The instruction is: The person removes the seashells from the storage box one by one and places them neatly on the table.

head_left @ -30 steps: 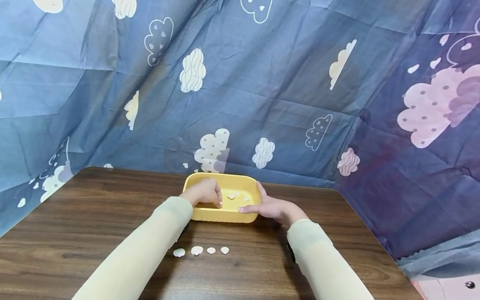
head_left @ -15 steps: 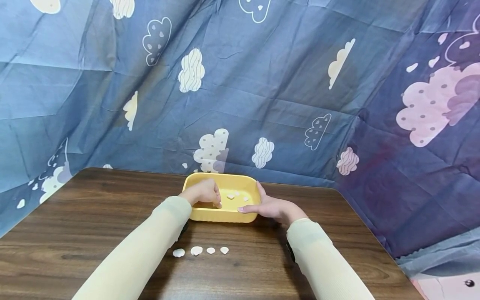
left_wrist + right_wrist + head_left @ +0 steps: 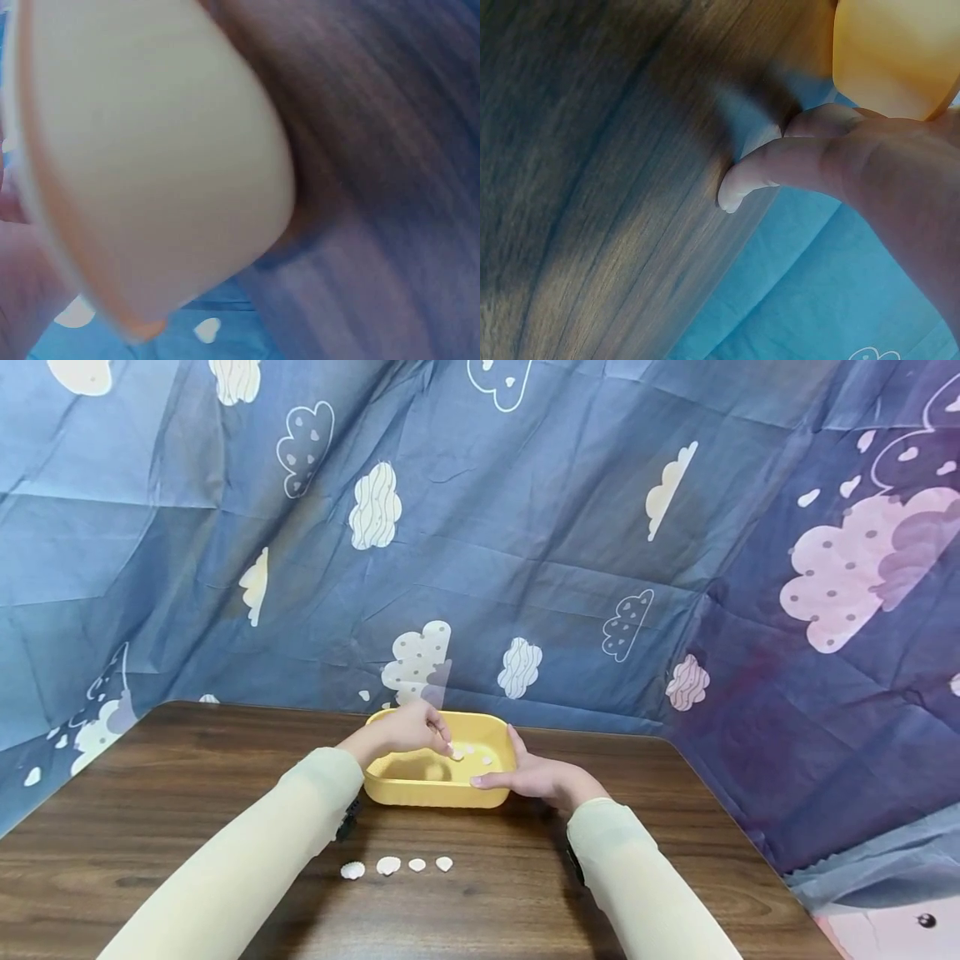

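Observation:
In the head view my left hand [image 3: 411,727] is over the left part of a yellow plastic bin [image 3: 435,795]. Its thumb and fingers pinch a small white seashell [image 3: 451,747]. Several more shells lie on the bin's floor, one seashell [image 3: 487,760] toward the right. My right hand [image 3: 534,775] grips the bin's right end, with the thumb over the near rim. Some of its fingers reach down to the tabletop in the right wrist view. The bin's outer wall [image 3: 165,157] fills much of the left wrist view and hides most of the left hand.
On the brown wooden table [image 3: 517,893], several white shells form a row in front of the bin, among them a ribbed scallop shell [image 3: 352,870]. A blue cloud-patterned cloth [image 3: 480,568] hangs just beyond the table's back edge.
My left hand has lifted from the bin's near-left floor, moving up and slightly away with the shell in its fingertips. My right hand keeps its hold. The head view has shifted slightly.

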Available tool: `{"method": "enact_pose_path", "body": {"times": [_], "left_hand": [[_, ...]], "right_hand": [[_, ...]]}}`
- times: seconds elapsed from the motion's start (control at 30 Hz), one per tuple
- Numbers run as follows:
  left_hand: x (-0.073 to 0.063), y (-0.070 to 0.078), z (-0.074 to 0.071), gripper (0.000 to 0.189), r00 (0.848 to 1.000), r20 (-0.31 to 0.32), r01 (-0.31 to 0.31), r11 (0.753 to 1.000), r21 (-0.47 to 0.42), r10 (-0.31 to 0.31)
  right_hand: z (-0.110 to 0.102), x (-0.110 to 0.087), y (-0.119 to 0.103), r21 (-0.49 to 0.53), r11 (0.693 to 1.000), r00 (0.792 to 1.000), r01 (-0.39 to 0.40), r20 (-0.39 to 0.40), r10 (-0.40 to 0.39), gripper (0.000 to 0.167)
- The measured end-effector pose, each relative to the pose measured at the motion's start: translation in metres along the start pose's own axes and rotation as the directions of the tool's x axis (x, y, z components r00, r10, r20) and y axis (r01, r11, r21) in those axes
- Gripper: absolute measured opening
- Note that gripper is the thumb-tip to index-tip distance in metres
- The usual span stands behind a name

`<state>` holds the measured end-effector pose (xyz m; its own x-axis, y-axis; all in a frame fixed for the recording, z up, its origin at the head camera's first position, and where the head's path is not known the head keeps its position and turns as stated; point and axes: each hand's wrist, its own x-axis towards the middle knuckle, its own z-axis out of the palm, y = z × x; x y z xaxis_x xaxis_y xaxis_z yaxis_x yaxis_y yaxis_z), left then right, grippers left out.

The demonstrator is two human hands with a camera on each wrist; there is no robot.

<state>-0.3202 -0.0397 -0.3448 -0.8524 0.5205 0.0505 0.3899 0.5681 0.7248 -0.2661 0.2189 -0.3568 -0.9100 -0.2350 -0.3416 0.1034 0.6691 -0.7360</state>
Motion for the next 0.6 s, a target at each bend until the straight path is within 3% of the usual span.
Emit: {"method": "enact_pose_path", "body": {"times": [0.3, 0.5, 0.6], "left_hand": [[-0.022, 0.022, -0.003, 0.014, 0.996, -0.056, -0.067, 0.997, -0.039, 0.064], [-0.049, 0.039, 0.017, 0.013, 0.981, -0.009, -0.192, 0.981, 0.012, 0.192], [-0.062, 0.043, 0.033, 0.014, 0.979, 0.024, -0.203, 0.979, -0.010, 0.204]], "right_hand": [[-0.001, 0.000, 0.000, -0.011, 1.000, 1.000, -0.007, -0.002, 0.007, 0.140], [-0.001, 0.000, 0.001, -0.008, 1.000, 1.000, 0.000, 0.005, 0.000, 0.140], [-0.001, 0.000, 0.001, -0.012, 1.000, 1.000, 0.003, 0.008, -0.003, 0.140]]}}
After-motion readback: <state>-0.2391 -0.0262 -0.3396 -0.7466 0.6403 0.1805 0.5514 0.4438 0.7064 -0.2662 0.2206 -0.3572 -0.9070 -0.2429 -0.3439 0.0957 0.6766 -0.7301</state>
